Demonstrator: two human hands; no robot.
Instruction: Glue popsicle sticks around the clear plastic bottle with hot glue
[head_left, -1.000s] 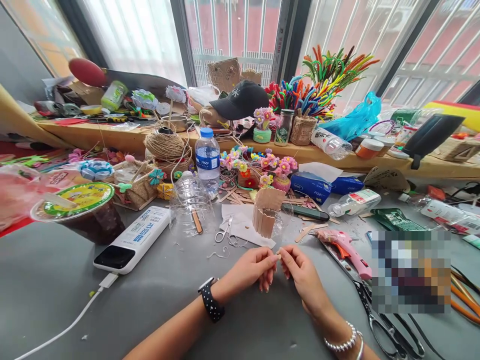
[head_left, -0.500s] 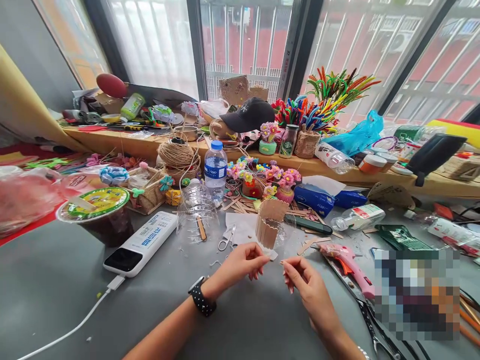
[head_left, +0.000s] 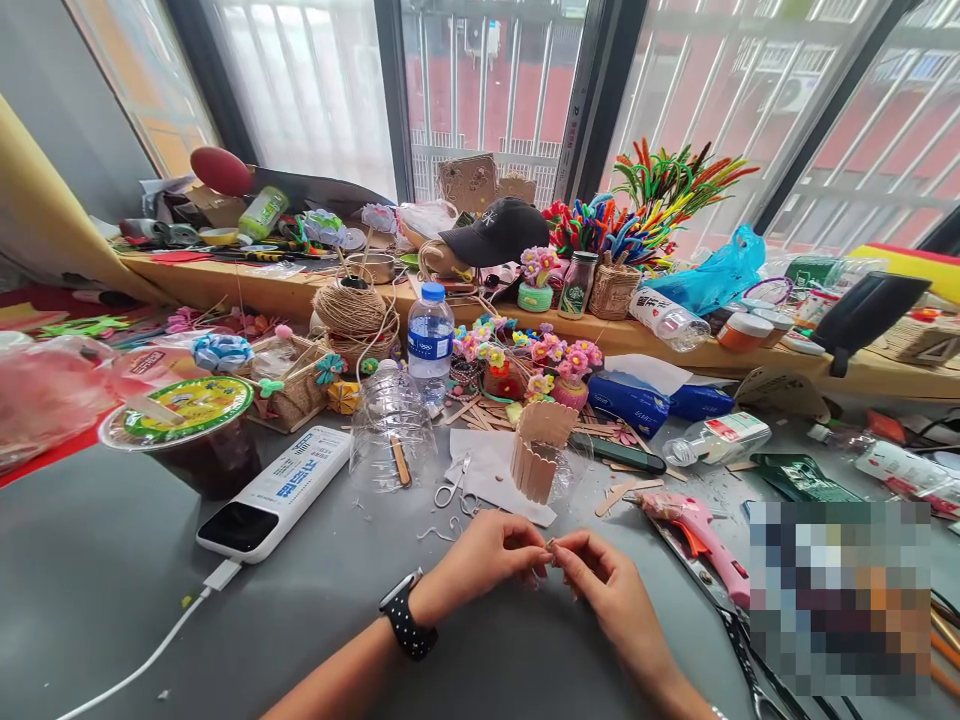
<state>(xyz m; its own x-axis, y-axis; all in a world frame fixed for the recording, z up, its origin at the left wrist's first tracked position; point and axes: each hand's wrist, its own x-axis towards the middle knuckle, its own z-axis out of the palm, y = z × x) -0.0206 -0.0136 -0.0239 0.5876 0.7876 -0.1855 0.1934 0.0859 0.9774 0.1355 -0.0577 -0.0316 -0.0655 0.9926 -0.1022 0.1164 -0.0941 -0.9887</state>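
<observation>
My left hand (head_left: pixel 491 552) and my right hand (head_left: pixel 600 578) meet over the grey table (head_left: pixel 112 590), fingertips pinched together on a tiny pale piece (head_left: pixel 551 547) that I cannot name. A black watch sits on my left wrist. Just beyond the hands stands a small cup of wooden sticks (head_left: pixel 536 450) on a white paper (head_left: pixel 495 475), with small scissors (head_left: pixel 454 485) beside it. A pink glue gun (head_left: pixel 694 525) lies to the right of my right hand.
A white power bank (head_left: pixel 277 490) with a cable lies at left, next to a clear cut bottle (head_left: pixel 391 425) and a water bottle (head_left: pixel 430 340). Twine, paper flowers, a black cap (head_left: pixel 499 230) and pipe cleaners (head_left: pixel 645 195) crowd the wooden ledge. Large black scissors lie at right.
Half a second ago my hands were apart, each pinching separately. They have come back together at the fingertips, a little lower and nearer me.
</observation>
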